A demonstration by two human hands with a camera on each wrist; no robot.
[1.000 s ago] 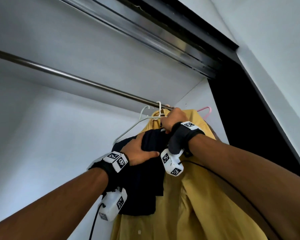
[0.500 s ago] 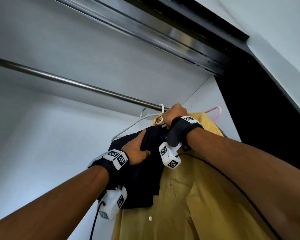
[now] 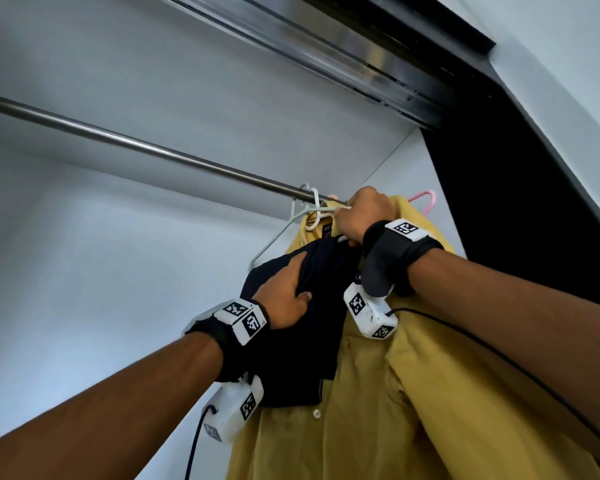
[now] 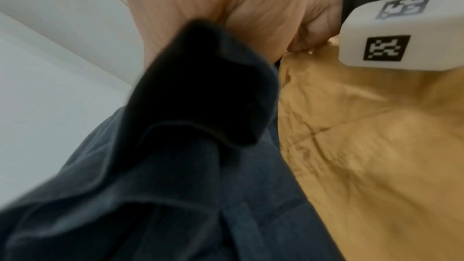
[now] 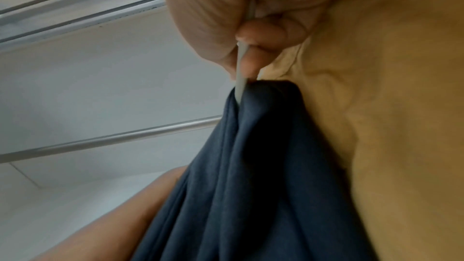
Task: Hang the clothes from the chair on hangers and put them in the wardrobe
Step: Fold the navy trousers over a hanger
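Hands lifted nearer rail (image 3: 153, 148); wardrobe (image 3: 84, 271) holds yellow shirt (image 3: 378, 393).

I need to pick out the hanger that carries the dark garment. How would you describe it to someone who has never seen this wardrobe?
Follow the metal rail to its right end, where a yellow shirt hangs. Just left of the shirt's collar is the white hanger, gripped by the right hand, with the dark garment bunched on it. The pink hanger behind the shirt is the only coloured one.
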